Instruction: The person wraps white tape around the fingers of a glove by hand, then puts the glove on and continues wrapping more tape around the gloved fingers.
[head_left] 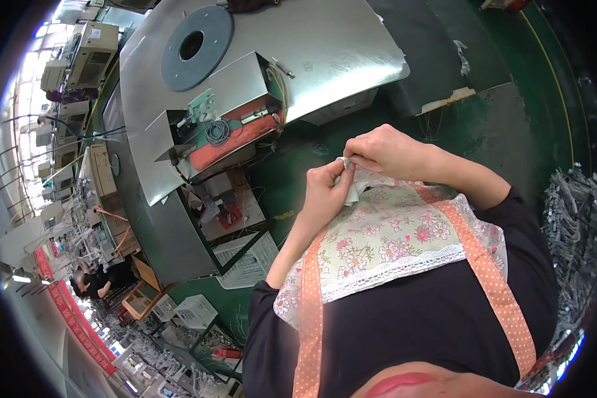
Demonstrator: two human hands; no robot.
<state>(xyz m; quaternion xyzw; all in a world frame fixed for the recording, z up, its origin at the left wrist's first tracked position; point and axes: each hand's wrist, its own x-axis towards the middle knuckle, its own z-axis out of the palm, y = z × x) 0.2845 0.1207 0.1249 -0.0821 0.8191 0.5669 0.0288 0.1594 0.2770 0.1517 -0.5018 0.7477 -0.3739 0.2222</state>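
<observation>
My left hand (326, 187) and my right hand (381, 151) meet in front of my floral apron (391, 242), fingertips almost touching. Between them is a small, thin white piece (353, 192), soft like tissue or cloth; its exact kind cannot be made out. Both hands are closed in a pinch on its upper edge, and the rest hangs below my left thumb, against the apron. Orange dotted straps (487, 282) run from the apron over my black top.
Ahead stands a metal-topped work table (325, 40) with a grey round disc (199, 46) and a metal-housed device (239, 86) with cables and a red pad (235, 142). White plastic crates (245, 259) stand below left. Bundled wires (567, 232) hang at right. Another person (99, 282) is far left.
</observation>
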